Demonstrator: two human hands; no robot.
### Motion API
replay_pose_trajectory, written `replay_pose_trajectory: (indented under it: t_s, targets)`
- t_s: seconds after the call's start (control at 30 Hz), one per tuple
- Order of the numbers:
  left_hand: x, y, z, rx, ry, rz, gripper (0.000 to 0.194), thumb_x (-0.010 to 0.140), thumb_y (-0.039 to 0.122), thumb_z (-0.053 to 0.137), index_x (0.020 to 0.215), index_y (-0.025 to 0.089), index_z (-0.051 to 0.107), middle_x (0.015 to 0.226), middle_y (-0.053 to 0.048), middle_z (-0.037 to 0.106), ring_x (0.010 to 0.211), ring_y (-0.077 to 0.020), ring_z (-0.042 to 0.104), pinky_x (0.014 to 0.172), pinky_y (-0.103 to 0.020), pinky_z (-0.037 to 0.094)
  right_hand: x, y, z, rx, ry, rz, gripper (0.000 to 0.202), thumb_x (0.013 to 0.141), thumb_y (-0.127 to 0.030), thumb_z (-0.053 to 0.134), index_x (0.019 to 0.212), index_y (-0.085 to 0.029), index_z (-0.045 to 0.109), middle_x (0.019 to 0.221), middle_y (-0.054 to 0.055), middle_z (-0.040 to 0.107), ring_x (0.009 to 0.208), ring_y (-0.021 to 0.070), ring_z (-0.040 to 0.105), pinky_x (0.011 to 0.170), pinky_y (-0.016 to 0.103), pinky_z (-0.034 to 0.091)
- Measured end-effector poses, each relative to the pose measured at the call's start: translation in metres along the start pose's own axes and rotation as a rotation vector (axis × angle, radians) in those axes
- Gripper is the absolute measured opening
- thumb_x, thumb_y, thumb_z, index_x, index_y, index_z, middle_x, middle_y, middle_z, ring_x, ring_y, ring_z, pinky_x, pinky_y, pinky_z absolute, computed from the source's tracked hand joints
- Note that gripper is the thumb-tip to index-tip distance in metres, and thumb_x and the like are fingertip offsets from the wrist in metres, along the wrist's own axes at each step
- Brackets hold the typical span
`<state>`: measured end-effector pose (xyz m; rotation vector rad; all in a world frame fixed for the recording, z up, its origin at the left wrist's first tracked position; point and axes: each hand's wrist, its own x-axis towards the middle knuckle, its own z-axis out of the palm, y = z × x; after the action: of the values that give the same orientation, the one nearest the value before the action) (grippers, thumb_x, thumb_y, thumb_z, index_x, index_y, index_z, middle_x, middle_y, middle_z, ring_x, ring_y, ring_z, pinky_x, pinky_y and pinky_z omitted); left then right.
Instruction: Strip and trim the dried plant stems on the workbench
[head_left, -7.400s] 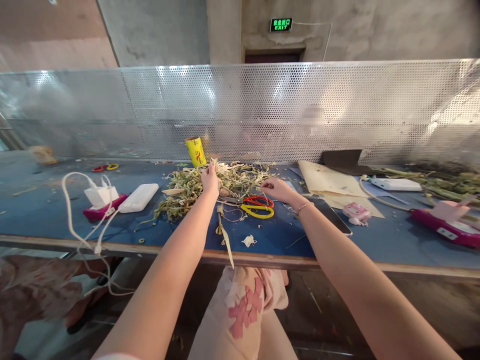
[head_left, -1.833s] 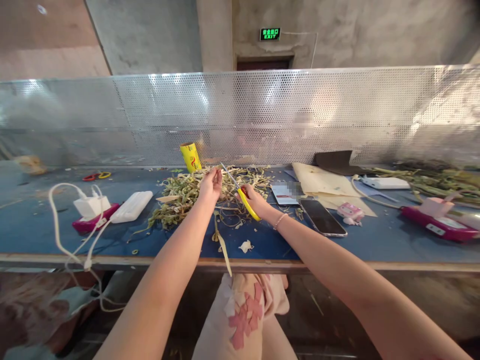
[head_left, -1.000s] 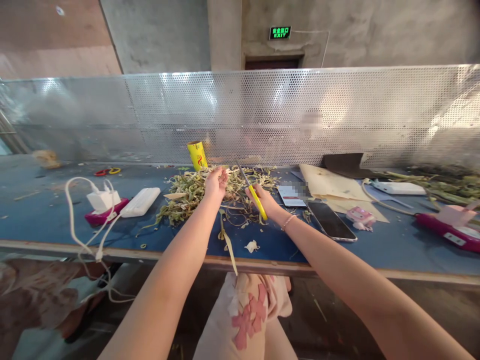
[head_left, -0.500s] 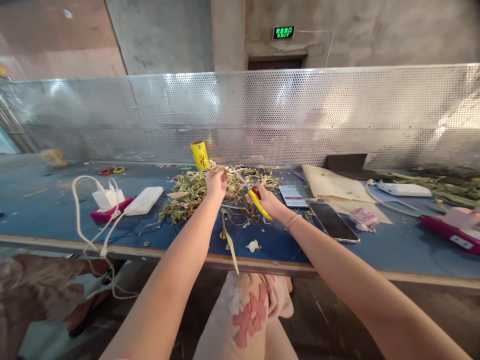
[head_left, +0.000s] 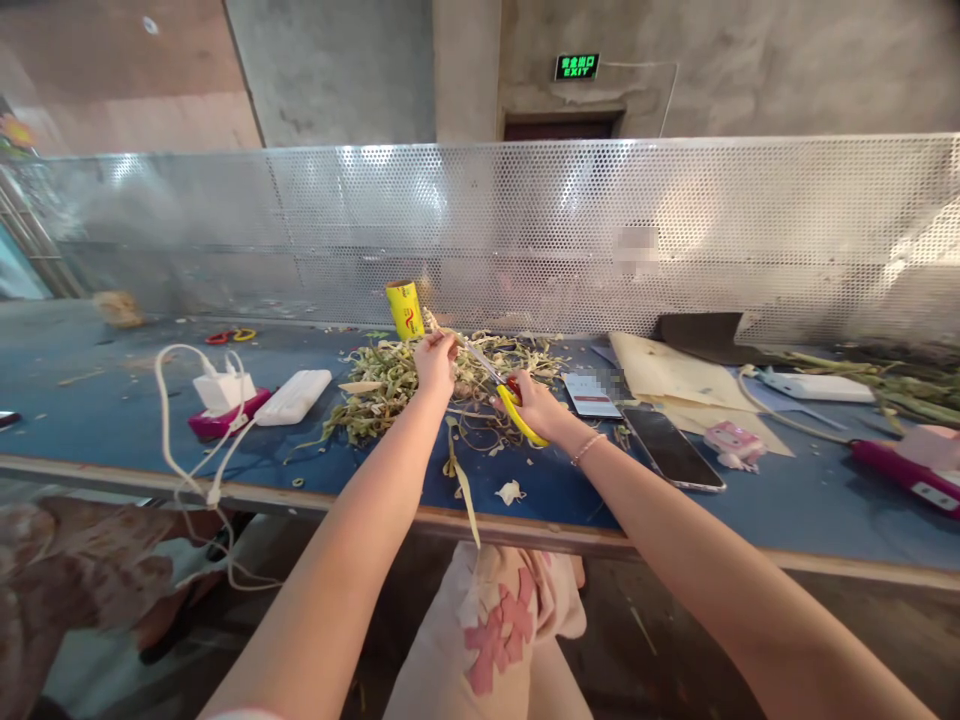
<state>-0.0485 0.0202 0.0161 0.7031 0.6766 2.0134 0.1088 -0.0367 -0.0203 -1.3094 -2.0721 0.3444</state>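
My right hand (head_left: 531, 402) is closed round the yellow and red handles of the scissors (head_left: 517, 412). Their metal blades point up and left, with the tip close to my left hand (head_left: 436, 362). That hand is pinched on a pale braided plant piece (head_left: 430, 320), whose end sticks up above the fingers. Beneath and around both hands spreads a pile of dried green and tan plant strips (head_left: 375, 390). Behind the pile stands a yellow roll (head_left: 405, 308). One long pale strip (head_left: 466, 500) hangs over the front edge of the table.
At left lie a white power bank (head_left: 294, 397), a magenta power strip (head_left: 217, 420) with cables, and other scissors (head_left: 231, 336). At right are phones (head_left: 675, 450), brown paper (head_left: 675, 370) and a pink toy (head_left: 733, 443). A perforated metal screen (head_left: 465, 230) runs behind. A person's leg shows lower left.
The view has shifted slightly, moving the scene a little to the right. The braided end now shows more upright above my left hand. The scissor blades look closer together.
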Motion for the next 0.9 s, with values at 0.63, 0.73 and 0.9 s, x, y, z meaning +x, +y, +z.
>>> replay_pose_trajectory:
  t_s: [0.63,0.73,0.9]
  targets:
    - [-0.0076,-0.0081,0.0018,0.056,-0.143,-0.036,0.019,0.05,0.01,0.07,0.059,0.015,0.053,0.052,0.005,0.055,0.05,-0.0063,0.054,0.058,-0.022,0.044,0.0042,0.0016,-0.0001,0.038,0.053,0.055,0.03,0.075,-0.05,0.042,0.083,-0.021,0.042,0.068,0.003,0.055,0.061,0.0167,0.052,0.058,0.026,0.039]
    - [-0.0083,-0.0068,0.002,0.046,-0.15,-0.046,0.017,0.05,0.009,0.068,0.057,0.014,0.054,0.052,0.004,0.057,0.05,-0.0066,0.054,0.057,-0.022,0.043,0.0043,0.0016,-0.0015,0.027,0.067,0.027,0.031,0.075,-0.052,0.041,0.08,-0.021,0.043,0.064,0.002,0.054,0.058,0.0154,0.05,0.057,0.025,0.038]
    - [-0.0086,-0.0058,0.0024,0.027,-0.142,-0.069,0.014,0.051,0.007,0.067,0.058,0.014,0.056,0.054,0.003,0.058,0.05,-0.0051,0.053,0.056,-0.02,0.042,0.0069,0.0036,-0.0014,0.018,0.074,0.001,0.032,0.077,-0.051,0.041,0.079,-0.02,0.047,0.06,0.0,0.053,0.053,0.0128,0.047,0.054,0.023,0.035]
